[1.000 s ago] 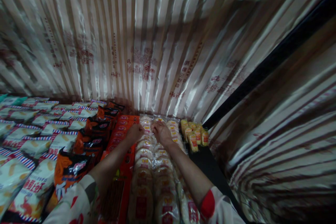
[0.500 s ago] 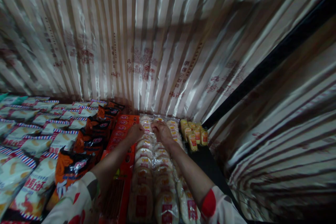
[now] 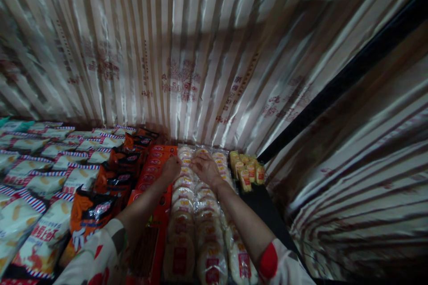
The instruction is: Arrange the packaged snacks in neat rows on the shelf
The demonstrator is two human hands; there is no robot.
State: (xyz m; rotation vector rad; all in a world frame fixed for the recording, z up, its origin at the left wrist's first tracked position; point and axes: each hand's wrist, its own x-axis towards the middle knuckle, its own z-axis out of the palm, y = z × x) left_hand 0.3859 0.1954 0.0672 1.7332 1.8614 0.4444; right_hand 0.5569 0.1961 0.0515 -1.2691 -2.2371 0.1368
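Rows of round, pale cakes in clear wrappers (image 3: 180,256) lie overlapping, with red and yellow labels. At the far end of the left row, my left hand (image 3: 171,168) is curled closed beside the wrapped cakes, over the edge of the red packets (image 3: 154,170). My right hand (image 3: 204,169) is over the far part of the middle row, fingers bent and drawn together, pointing left toward the left row. What either hand's fingers hold, if anything, is too small and dim to make out.
Orange-and-black snack bags (image 3: 92,213) and white snack bags with striped edges (image 3: 43,238) line the left. Small yellow packets (image 3: 246,173) stand at the right on a black surface (image 3: 264,209). A pleated curtain (image 3: 187,53) hangs behind, with a dark pole (image 3: 321,98) slanting across the right.
My left hand has shifted slightly left, off the wrapped cakes' edge. The right hand has moved a little left and its fingers have dipped slightly. The packages look the same.
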